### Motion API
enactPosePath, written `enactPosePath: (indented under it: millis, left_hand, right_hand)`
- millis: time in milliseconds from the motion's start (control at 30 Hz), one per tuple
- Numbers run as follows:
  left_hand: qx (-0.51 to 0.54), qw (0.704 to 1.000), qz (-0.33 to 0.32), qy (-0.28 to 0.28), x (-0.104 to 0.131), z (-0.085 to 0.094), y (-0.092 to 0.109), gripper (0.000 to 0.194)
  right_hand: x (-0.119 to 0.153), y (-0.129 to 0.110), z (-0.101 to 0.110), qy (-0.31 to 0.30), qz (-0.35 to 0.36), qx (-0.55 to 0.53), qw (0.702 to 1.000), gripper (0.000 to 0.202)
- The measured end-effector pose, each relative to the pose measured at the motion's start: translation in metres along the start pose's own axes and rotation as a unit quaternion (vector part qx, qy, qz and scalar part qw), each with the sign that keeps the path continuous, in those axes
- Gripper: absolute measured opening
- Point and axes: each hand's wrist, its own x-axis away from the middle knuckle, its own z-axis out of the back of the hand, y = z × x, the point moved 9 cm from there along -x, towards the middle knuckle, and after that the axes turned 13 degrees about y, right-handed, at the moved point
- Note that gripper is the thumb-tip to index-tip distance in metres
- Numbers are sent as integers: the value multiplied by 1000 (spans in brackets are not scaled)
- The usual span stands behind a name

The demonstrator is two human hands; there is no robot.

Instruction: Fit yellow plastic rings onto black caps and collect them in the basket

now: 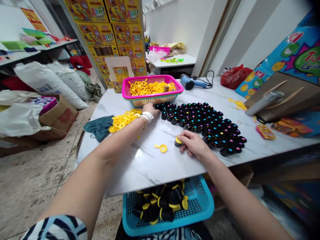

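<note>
My right hand [192, 142] is closed on a black cup with a yellow lid [178, 141], low over the white marble-patterned table [140, 170]. A single yellow ring piece [163, 148] lies just left of it. My left hand [150, 109] reaches to the left end of the many black cups with coloured dots [207, 121]; its fingertips are too small and partly hidden to make out what they touch. Beside the left wrist is a pile of yellow ring pieces [122, 121]. Black cups with yellow lids [166, 203] fill a blue basket [206, 213] below the table edge.
Behind my left hand stands a pink basket [127, 94] of yellow pieces. A blue heat gun [187, 82] with a cable lies at the back. A dark green cloth [98, 127] is at the left edge, and a brown bag [282, 96] stands at the right.
</note>
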Motion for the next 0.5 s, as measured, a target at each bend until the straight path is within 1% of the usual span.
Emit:
enactPosePath:
  millis: [67, 133, 200, 233, 300, 367, 433, 500]
  left_hand:
    - [7, 1000, -9, -2, -3, 0, 0, 38]
    - [8, 1000, -12, -1, -1, 5, -1, 34]
    - [6, 1000, -14, 6, 9, 17, -2, 30]
    - [5, 1000, -17, 12, 18, 26, -2, 29]
    - [13, 999, -35, 26, 44, 47, 2, 29]
    - [36, 996, -70, 34, 80, 70, 12, 30]
    - [87, 987, -130, 37, 120, 91, 26, 27]
    - [126, 979, -158, 8, 157, 100, 32, 24]
  right_hand:
    - [0, 2, 0, -13, -6, -13, 1000, 13]
    - [0, 5, 0, -33, -19, -21, 999, 12]
    - [0, 7, 0, -52, -31, -26, 998, 17]
    - [0, 8, 0, -62, -38, -29, 997, 19]
    - [0, 10, 0, -75, -62, -34, 995, 27]
    - [-2, 9, -1, -79, -73, -28, 994, 34]
    - [-2, 4, -2, -75, -57, -7, 996, 30]
    - [5, 1, -3, -71, -26, 13, 997, 20]
